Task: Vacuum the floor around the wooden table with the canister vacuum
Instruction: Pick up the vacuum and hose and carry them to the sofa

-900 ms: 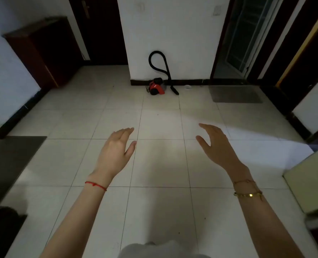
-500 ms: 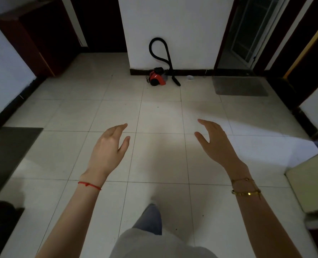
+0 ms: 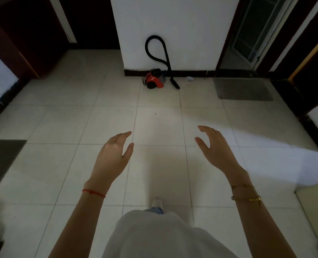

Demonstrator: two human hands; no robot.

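Setting: a domestic interior, a hallway or entrance room of a home. Indicators: pale square-tiled floor [image 3: 158, 125], white walls with dark skirting, dark wooden doors [image 3: 91, 21], grey rectangular doormat [image 3: 243, 89], and a red canister vacuum cleaner [image 3: 155, 81] parked against the wall.

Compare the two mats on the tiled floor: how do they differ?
The grey mat by the glass door lies far ahead on the right, whole in view; the dark mat at the left edge lies nearer and is cut off by the frame. The grey one looks lighter. Both lie flat on the tiles.
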